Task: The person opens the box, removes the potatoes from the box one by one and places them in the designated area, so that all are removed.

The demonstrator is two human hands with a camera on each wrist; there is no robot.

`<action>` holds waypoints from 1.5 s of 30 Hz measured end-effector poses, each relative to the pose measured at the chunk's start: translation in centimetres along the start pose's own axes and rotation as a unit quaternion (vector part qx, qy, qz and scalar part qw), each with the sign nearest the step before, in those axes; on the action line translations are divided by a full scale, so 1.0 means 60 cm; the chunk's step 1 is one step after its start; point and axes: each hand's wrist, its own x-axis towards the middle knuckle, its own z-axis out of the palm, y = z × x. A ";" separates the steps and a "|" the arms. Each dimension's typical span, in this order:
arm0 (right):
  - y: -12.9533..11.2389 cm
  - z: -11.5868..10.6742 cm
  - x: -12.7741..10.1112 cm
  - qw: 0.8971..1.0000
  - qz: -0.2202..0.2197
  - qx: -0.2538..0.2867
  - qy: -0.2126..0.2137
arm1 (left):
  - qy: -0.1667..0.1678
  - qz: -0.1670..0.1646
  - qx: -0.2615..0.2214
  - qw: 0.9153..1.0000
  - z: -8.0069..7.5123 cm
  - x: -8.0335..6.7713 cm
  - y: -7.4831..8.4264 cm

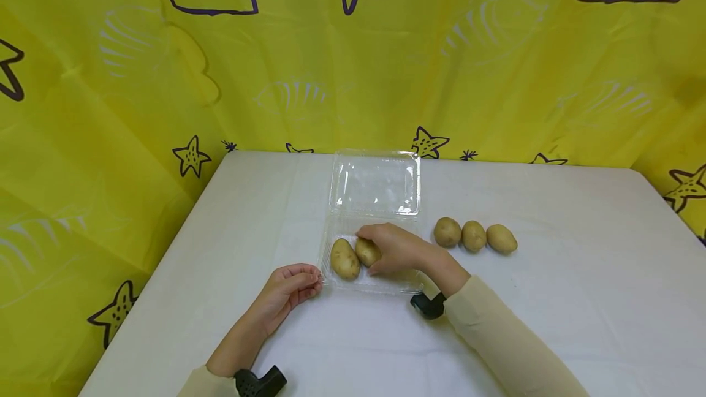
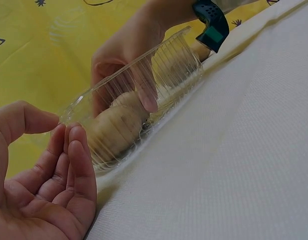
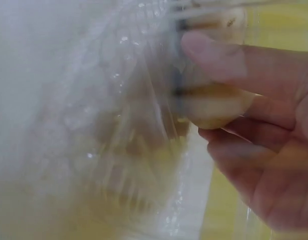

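Note:
A clear plastic clamshell container (image 1: 380,287) lies on the table with its lid (image 1: 375,185) folded back flat. Inside its base, a potato (image 1: 344,260) rests near the left wall. Beside that one, my right hand (image 1: 398,250) holds a second potato (image 1: 366,252) between thumb and fingers, low in the base. My left hand (image 1: 288,291) pinches the container's front left corner; in the left wrist view its thumb and fingertips meet on the clear ribbed wall (image 2: 176,62). The right wrist view is partly blurred by plastic in front, but shows the right hand's thumb (image 3: 218,57) against the potato.
Three more potatoes (image 1: 474,236) sit in a row on the white tabletop (image 1: 579,274), to the right of the container. A yellow patterned cloth (image 1: 386,72) hangs behind the table and along its left side. Dark devices (image 1: 427,306) are worn on both wrists.

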 end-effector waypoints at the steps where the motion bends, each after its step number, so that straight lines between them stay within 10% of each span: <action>1: 0.001 0.001 -0.001 1.000 0.001 -0.001 0.001 | 0.000 0.000 0.000 1.000 0.000 0.000 0.000; 45: 0.008 -0.047 -0.077 0.989 0.055 0.054 0.124 | 0.003 0.004 -0.003 1.000 0.001 0.000 0.000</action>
